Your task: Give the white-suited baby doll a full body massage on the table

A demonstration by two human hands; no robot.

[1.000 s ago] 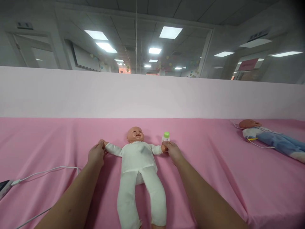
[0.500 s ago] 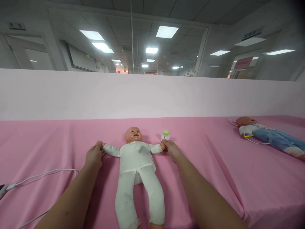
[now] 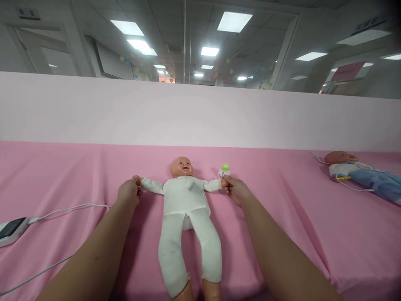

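- Baby doll in a white cloth suit, with a hard plastic head [image 3: 182, 196], lay face up at the lower centre of the frame on the pink sheet [image 3: 282, 179], arms spread to either side and legs running toward the bottom edge.
- The person's left hand [image 3: 128, 193], left of centre, was closed around the doll's small plastic hand at the end of the outstretched sleeve.
- The right hand [image 3: 237, 190], right of centre, pinched the doll's other plastic hand between thumb and fingers, a narrow grip on that one part.
- A small white bottle with a green cap [image 3: 224, 170] stood just beyond the right hand, near the doll's arm; whether it touched either could not be told.
- The doll's trunk and limbs looked soft and stuffed, so it would likely be light and floppy, sagging at the middle if raised by the hands alone.
- The head, hands and feet seemed stiff and smooth, somewhat slippery; a surer hold would probably be under the trunk and behind the head.
- A white cable [image 3: 72, 207] ran across the sheet at the left of the frame to a small white device with a dark screen [image 3: 12, 230] near the left edge.
- A second doll in blue trousers [image 3: 363, 175] lay at the right edge, well apart, with thin wires about it.
- A pale pink partition [image 3: 200, 113] stood behind the sheet across the middle of the frame.
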